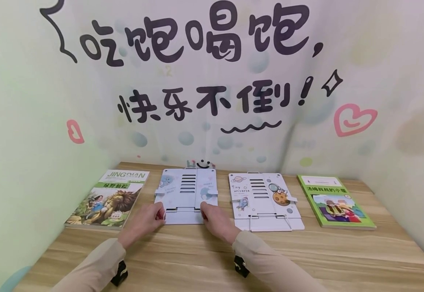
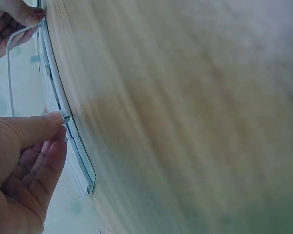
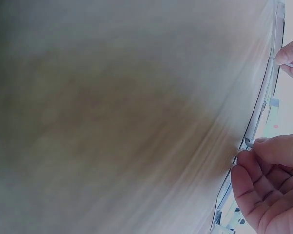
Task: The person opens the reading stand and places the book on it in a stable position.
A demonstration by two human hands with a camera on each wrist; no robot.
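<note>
A pale blue folding book stand [image 1: 206,178] with a whale print lies on the table between both hands. At its lower front, my left hand [image 1: 144,221] pinches one end of a bent wire support [image 2: 9,73] between thumb and fingers. On the other side, my right hand [image 1: 219,221] pinches the wire's opposite end. In the left wrist view, the wire stands out from the stand's front edge in a squared loop. A second book stand [image 1: 241,207], white with a space print, lies to the right, its wire support folded over its lower ledge.
Left of the stands lies a book [image 1: 106,202] with a lion on its cover. A green-edged book [image 1: 336,202] lies at the far right. Behind the wooden table [image 1: 182,259] hangs a printed curtain [image 1: 197,138] with large black characters.
</note>
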